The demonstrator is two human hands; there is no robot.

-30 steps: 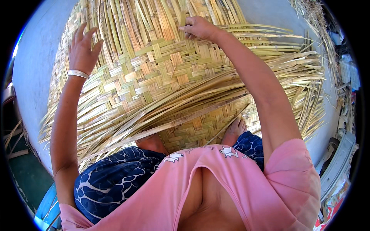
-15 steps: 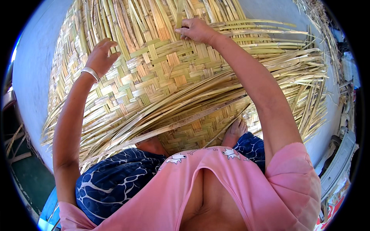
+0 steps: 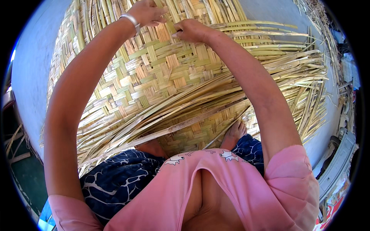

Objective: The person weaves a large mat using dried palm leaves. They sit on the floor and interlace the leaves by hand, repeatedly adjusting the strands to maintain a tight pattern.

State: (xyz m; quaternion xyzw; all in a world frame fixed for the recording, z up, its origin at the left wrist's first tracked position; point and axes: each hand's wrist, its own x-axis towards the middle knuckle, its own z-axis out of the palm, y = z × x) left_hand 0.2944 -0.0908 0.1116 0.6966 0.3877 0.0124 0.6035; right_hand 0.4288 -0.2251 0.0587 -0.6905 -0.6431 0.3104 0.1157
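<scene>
At the far left of the frame, a dark green surface (image 3: 29,181) lay beyond the pale blue-grey floor (image 3: 29,77). Dark blue trousers (image 3: 115,181) with a white net pattern filled part of the lower left. The left forearm rose past them and bent in toward the top, where a pale bracelet (image 3: 133,23) circled the wrist. The left hand (image 3: 146,13) reached over the upright strips at top centre, its fingers partly bent and pointing right; I could not tell whether they gripped anything. Below it, the woven mat (image 3: 165,65) spread across the upper and middle frame, with a bundle of loose strips (image 3: 169,102) slanting over it from lower left to right. Just right of the left hand, the right hand (image 3: 190,30) was low over the weave, fingers curled in toward the thumb; any strip pinched there could not be made out. A bare foot (image 3: 235,134) showed below, above the pink shirt (image 3: 231,184). Long strip ends fanned out toward the right, where a grey ridged object (image 3: 338,165) stood near the edge.
</scene>
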